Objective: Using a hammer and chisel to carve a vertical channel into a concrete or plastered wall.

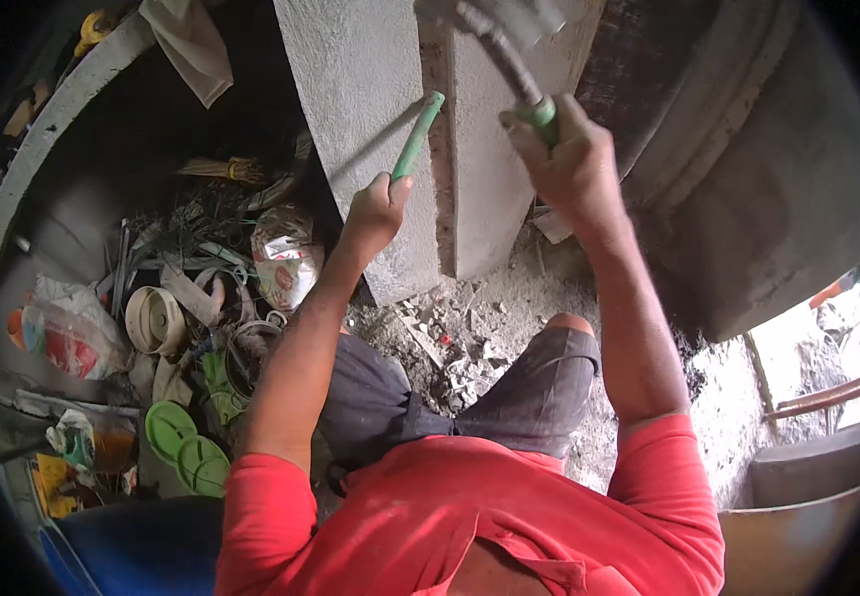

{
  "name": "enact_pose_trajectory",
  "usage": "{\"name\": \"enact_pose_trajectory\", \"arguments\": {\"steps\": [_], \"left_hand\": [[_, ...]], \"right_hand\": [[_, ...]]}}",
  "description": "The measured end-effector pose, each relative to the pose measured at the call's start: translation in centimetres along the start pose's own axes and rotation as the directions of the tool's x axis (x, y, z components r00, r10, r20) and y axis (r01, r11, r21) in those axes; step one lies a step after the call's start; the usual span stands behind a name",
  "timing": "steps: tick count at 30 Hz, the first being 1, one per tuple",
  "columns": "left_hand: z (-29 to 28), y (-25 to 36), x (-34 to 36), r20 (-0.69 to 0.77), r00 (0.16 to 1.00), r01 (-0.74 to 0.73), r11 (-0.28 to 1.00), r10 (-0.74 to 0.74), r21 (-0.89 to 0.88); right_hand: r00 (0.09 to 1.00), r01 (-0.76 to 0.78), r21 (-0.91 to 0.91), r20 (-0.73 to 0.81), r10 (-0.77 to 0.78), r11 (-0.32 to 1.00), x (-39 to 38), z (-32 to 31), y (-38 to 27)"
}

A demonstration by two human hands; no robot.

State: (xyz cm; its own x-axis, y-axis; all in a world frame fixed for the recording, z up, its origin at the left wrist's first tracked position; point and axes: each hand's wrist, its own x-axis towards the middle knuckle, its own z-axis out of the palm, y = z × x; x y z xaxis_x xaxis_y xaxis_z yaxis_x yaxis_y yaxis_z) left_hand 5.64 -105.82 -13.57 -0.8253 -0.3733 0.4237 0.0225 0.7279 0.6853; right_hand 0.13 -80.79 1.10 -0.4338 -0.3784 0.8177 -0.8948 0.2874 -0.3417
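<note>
My left hand (378, 209) is closed round a green rod (416, 134), whose upper end is over the narrow groove between two pale, rough slabs (350, 129); whether it touches them I cannot tell. My right hand (564, 169) grips a hammer (504, 60) by its green handle, up and to the right of the rod, with the blurred metal head raised at the top of the view. Chips and dust (455, 368) lie on the ground below the slabs, between my knees.
Left are a cluttered pile with a white sack (286, 258), a cream round container (156, 323), green lids (171, 432), and a curved concrete rim (42, 129). A blue container (142, 546) is bottom left. A dark curved concrete form (768, 228) and a rusty bar (817, 397) are right.
</note>
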Motion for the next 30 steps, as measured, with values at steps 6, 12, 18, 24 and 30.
{"name": "enact_pose_trajectory", "arguments": {"steps": [6,12,18,24,30], "left_hand": [[0.6,2.0,-0.4,0.077,0.997,-0.012,0.985,-0.001,0.171],[-0.5,-0.3,-1.1,-0.034,0.999,-0.019,1.0,0.019,0.019],[1.5,-1.1,-0.5,-0.004,1.0,-0.023,0.998,0.022,-0.053],[2.0,0.3,-0.6,-0.029,0.999,-0.042,0.999,0.041,-0.019],[1.8,-1.0,-0.6,-0.06,0.996,-0.068,0.997,0.07,0.044]], "right_hand": [[0.91,-0.168,-0.404,0.286,0.299,0.899,-3.7,3.3,7.2],[0.937,-0.276,-0.147,0.179,0.3,0.95,-2.6,0.6,3.6],[0.956,-0.255,-0.041,0.136,0.258,0.966,-1.8,-0.4,2.1],[0.967,-0.031,-0.355,0.225,0.117,0.934,-2.7,2.4,4.7],[0.953,-0.128,-0.237,0.238,0.185,0.963,-1.6,2.6,2.2]]}}
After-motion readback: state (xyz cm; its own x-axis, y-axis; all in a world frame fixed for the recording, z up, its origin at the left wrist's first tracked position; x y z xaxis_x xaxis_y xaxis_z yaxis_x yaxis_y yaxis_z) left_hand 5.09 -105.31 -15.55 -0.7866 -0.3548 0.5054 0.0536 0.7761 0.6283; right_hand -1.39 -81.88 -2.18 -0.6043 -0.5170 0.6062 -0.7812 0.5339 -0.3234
